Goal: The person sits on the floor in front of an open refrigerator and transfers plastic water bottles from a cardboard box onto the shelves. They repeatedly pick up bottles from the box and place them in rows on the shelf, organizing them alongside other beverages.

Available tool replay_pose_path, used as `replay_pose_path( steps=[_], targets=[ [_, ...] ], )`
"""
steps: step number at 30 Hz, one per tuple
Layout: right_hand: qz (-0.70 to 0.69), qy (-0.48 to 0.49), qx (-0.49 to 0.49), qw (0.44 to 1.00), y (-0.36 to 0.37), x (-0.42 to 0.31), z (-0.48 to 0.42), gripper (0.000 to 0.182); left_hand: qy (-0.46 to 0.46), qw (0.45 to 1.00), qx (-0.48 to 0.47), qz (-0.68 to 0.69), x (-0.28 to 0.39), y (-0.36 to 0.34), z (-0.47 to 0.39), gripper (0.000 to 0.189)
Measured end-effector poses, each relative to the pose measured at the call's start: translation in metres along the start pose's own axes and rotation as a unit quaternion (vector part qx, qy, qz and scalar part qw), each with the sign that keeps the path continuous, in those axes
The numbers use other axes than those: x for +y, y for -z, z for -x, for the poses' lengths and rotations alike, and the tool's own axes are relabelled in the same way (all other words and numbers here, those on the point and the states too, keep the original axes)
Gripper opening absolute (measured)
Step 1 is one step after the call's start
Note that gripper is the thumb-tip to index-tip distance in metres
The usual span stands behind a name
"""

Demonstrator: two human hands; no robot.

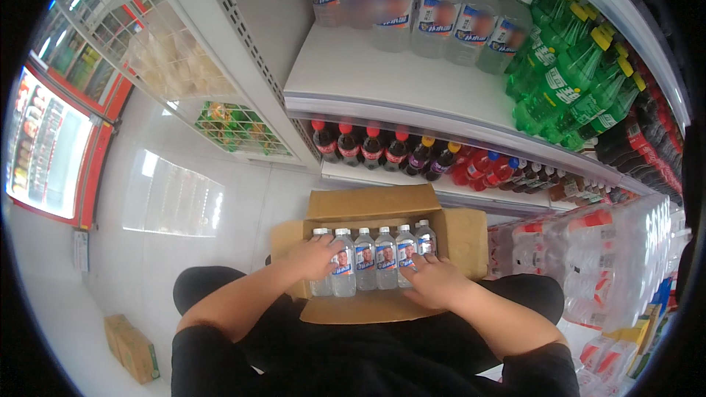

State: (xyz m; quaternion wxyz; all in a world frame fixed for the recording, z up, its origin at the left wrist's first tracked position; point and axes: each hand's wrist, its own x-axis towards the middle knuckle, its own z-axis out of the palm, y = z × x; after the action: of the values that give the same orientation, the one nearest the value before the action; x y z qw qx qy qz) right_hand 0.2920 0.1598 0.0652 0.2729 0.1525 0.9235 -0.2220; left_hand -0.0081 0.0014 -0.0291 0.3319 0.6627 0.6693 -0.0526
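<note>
An open cardboard box [358, 313] stands between my knees, its flaps folded outward. Inside it is a row of clear plastic bottles [365, 264] with white caps and blue labels. My left hand [314, 258] lies over the bottles at the box's left end, its fingers on the upper part of one; whether it grips one I cannot tell. At the right end, my right hand [436, 282] rests against the labelled side of a bottle [406, 248], fingers bent; its hold is also unclear.
Ahead, a white shelf [375, 77] holds larger clear bottles [438, 11] and green soda bottles [568, 80]. Dark cola bottles [372, 149] line the shelf below. Shrink-wrapped bottle packs [584, 259] are stacked at right. A wire rack [182, 66] and a red-framed cooler [49, 149] stand at left.
</note>
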Motion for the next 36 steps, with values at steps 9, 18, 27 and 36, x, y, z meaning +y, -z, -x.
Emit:
replay_pose_path(
  steps=[9,18,27,36],
  targets=[
    [-0.011,-0.021,0.001,1.0,0.015,0.007,-0.003,0.056,0.096,0.995,-0.016,0.029,0.011,-0.038,-0.032,0.062],
    [-0.011,-0.041,-0.043,0.998,0.005,0.007,-0.023,0.051,0.24,0.97,-0.027,-0.017,0.031,-0.055,-0.095,0.056],
    [0.007,-0.048,-0.049,0.998,0.001,0.011,-0.028,0.052,0.203,0.96,0.173,0.091,0.078,-0.053,-0.057,0.053],
    [0.046,-0.025,-0.025,0.998,0.002,-0.001,-0.021,0.055,0.043,0.855,0.494,0.153,0.131,0.13,0.031,0.047]
  ],
)
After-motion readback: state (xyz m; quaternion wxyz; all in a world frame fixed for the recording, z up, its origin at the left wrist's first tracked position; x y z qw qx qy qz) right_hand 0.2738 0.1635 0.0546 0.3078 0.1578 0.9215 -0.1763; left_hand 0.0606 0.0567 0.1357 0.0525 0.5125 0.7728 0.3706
